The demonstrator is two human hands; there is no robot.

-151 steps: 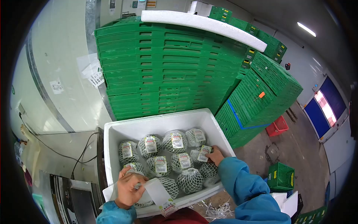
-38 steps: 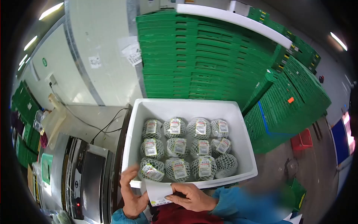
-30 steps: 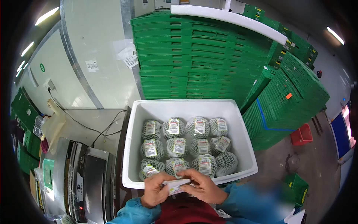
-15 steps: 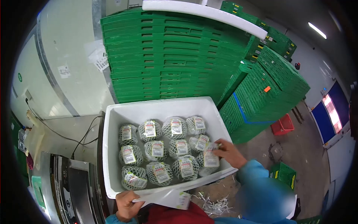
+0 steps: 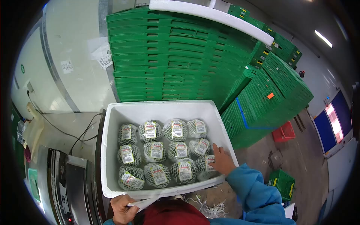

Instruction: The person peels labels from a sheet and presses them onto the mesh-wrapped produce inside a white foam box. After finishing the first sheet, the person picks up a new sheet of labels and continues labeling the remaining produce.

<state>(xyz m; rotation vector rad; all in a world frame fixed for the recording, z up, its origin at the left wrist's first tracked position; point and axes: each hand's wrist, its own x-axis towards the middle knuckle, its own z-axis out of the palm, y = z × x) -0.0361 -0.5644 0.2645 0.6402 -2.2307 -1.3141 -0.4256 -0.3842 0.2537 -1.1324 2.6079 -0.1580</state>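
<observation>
A white foam box (image 5: 112, 108) holds several rounded packs (image 5: 185, 171) in white foam netting and clear wrap, each with a printed label. What is inside the packs I cannot make out. My right hand (image 5: 222, 161) reaches over the box's right side, fingers apart, with its fingertips on the label of the front-right pack (image 5: 205, 165). My left hand (image 5: 123, 208) is closed on a thin white label sheet (image 5: 144, 203), outside the box's front wall near its left corner. The sheet appears nearly edge-on.
Stacked green crates (image 5: 168, 56) stand behind the box, with a long white foam piece (image 5: 210, 15) on top. More green crates (image 5: 270, 101) are at the right. A steel machine (image 5: 75, 187) is at the left. Shredded strips (image 5: 212, 208) and a red bin (image 5: 284, 132) lie on the floor.
The label that my right hand held is now on the front-right pack, and the fingers have spread. The sheet in my left hand has tilted and moved down-left.
</observation>
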